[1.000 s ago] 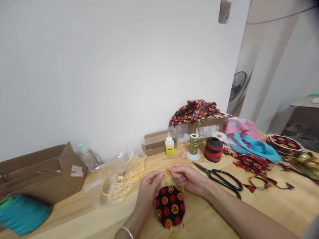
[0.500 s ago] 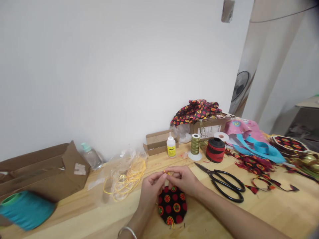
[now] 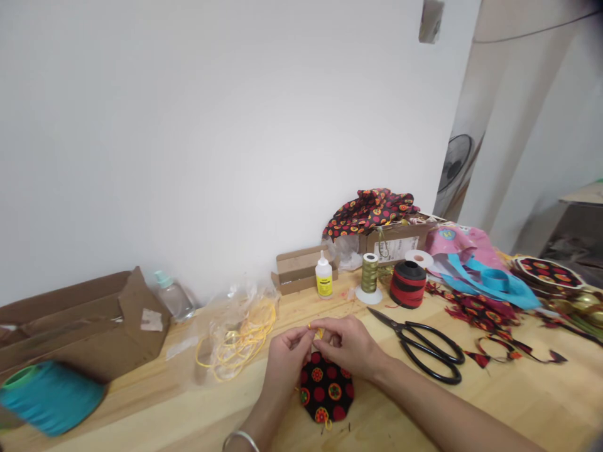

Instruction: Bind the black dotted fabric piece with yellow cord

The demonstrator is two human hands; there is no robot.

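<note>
My left hand (image 3: 288, 356) and my right hand (image 3: 347, 344) meet fingertip to fingertip, both pinching a thin yellow cord (image 3: 320, 333). Just below them lies an eight-sided black fabric piece (image 3: 326, 392) with red and orange round motifs; its upper edge is partly covered by my fingers. A small yellow loop (image 3: 328, 425) sticks out at its lower edge. To the right of my right hand rest large black-handled scissors (image 3: 417, 342), blades pointing up and left.
Behind my hands stand a glue bottle (image 3: 324, 278), a gold thread spool (image 3: 370, 276) and a red-black ribbon roll (image 3: 407, 285). Left are tangled yellow cord (image 3: 254, 329), a teal thread cone (image 3: 54, 398) and a cardboard box (image 3: 136, 339). Blue ribbon (image 3: 494, 282) and fabric scraps lie right.
The fingers of my right hand have curled and shifted slightly over the yellow cord, and more of it shows between my hands. The fabric piece stays nearly in place.
</note>
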